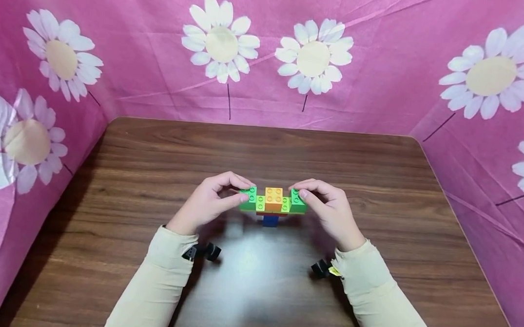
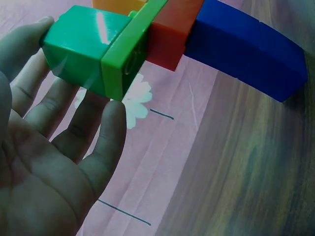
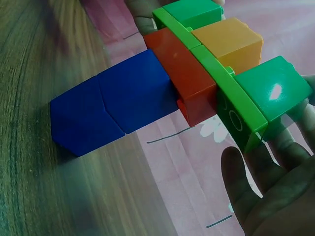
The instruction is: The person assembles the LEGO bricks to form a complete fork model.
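A toy building-brick structure stands upright on the wooden table. Its stem is two stacked blue bricks (image 3: pixel 138 93), topped by a red brick (image 3: pixel 182 73) and lime-green thin bricks (image 3: pixel 236 101) laid crosswise. Along the top sit an orange brick (image 1: pixel 273 199) in the middle and a green brick at each end. My left hand (image 1: pixel 209 200) pinches the left green brick (image 2: pixel 81 44) between thumb and fingers. At the other end, my right hand (image 1: pixel 330 205) pinches the right green brick (image 3: pixel 275 93) the same way. Some right fingertips are out of the right wrist view.
The brown wooden table (image 1: pixel 262 154) is bordered by pink cloth (image 1: pixel 138 80) printed with white daisies, at the back and both sides. Small black devices (image 1: pixel 212 252) are strapped at both wrists. A bright glare lies on the tabletop before the structure.
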`<control>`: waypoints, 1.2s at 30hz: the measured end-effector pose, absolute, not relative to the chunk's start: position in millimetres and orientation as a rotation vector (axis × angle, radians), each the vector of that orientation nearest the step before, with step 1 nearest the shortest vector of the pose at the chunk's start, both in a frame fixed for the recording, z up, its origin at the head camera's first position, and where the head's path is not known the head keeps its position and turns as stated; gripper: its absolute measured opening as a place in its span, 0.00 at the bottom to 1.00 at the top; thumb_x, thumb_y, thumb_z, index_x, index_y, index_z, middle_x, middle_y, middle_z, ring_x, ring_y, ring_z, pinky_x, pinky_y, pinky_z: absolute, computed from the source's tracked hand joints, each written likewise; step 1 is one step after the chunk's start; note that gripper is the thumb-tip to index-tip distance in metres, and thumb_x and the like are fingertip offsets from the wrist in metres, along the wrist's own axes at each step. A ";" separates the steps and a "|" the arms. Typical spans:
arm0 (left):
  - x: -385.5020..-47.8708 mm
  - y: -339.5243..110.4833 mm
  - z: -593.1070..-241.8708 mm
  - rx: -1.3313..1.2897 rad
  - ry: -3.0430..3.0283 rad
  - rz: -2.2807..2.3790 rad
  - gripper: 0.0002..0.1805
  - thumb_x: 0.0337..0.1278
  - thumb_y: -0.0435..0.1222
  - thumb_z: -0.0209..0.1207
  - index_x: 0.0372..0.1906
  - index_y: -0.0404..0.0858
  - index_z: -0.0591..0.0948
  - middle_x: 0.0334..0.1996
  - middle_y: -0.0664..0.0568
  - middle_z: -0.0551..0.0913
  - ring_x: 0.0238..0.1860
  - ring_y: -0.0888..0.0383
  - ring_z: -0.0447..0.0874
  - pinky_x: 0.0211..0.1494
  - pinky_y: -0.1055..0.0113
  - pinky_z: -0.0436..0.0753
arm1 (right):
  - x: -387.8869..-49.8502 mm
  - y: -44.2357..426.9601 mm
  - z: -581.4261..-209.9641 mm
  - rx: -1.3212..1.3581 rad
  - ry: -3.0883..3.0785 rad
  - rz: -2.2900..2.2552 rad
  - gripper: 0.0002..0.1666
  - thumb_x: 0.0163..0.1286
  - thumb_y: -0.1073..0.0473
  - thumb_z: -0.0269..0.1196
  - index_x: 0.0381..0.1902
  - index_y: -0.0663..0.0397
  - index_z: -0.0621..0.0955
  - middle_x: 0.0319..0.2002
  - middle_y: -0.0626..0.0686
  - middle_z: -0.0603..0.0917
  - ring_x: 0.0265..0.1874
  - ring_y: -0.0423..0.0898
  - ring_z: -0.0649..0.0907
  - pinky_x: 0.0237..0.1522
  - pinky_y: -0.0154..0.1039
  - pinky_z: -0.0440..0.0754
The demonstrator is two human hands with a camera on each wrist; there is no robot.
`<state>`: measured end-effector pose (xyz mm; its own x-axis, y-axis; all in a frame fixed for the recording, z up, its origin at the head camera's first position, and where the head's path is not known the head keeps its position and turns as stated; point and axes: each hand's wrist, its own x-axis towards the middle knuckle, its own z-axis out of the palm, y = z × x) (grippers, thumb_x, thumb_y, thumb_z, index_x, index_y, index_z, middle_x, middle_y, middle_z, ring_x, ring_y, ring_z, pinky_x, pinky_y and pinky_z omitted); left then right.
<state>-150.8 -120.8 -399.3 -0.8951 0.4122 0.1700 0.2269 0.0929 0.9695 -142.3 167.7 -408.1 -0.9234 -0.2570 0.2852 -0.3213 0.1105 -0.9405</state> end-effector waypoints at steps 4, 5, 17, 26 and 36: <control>-149.6 -120.7 -402.9 0.650 2.197 1.925 0.08 0.61 0.29 0.66 0.44 0.36 0.84 0.51 0.47 0.86 0.50 0.52 0.84 0.47 0.67 0.84 | -139.7 167.2 -409.3 0.567 -2.313 1.987 0.09 0.74 0.65 0.61 0.47 0.60 0.86 0.47 0.63 0.86 0.47 0.46 0.84 0.45 0.33 0.80; -149.2 -120.5 -403.2 0.655 2.197 1.922 0.08 0.61 0.29 0.66 0.44 0.36 0.84 0.51 0.47 0.86 0.49 0.52 0.84 0.47 0.67 0.84 | -139.0 167.4 -410.0 0.560 -2.314 1.988 0.09 0.73 0.65 0.61 0.47 0.60 0.86 0.46 0.62 0.86 0.47 0.46 0.84 0.45 0.33 0.80; -147.4 -120.9 -399.2 0.671 2.208 1.874 0.08 0.61 0.30 0.67 0.45 0.38 0.84 0.50 0.50 0.86 0.49 0.53 0.84 0.45 0.67 0.84 | -134.8 168.1 -413.4 0.551 -2.291 1.986 0.10 0.74 0.65 0.61 0.48 0.61 0.86 0.45 0.55 0.88 0.46 0.45 0.84 0.43 0.33 0.81; -147.9 -120.7 -398.0 0.674 2.259 1.859 0.10 0.61 0.32 0.67 0.47 0.40 0.85 0.51 0.51 0.86 0.45 0.54 0.84 0.42 0.65 0.85 | -136.4 170.6 -411.3 0.545 -2.311 1.963 0.11 0.73 0.65 0.62 0.49 0.61 0.86 0.46 0.52 0.89 0.45 0.43 0.84 0.40 0.33 0.82; -145.9 -109.0 -403.0 0.686 2.308 1.951 0.12 0.63 0.33 0.66 0.50 0.42 0.86 0.51 0.53 0.87 0.46 0.56 0.86 0.45 0.64 0.85 | -141.8 177.8 -405.2 0.580 -2.328 1.932 0.09 0.72 0.63 0.63 0.46 0.59 0.87 0.46 0.57 0.87 0.46 0.46 0.84 0.41 0.33 0.82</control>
<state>-145.9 -109.0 -403.0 -0.9011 0.3567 0.2464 0.3024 0.1099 0.9468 -141.8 177.8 -405.2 -0.9272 -0.2462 0.2823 -0.3229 0.1435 -0.9355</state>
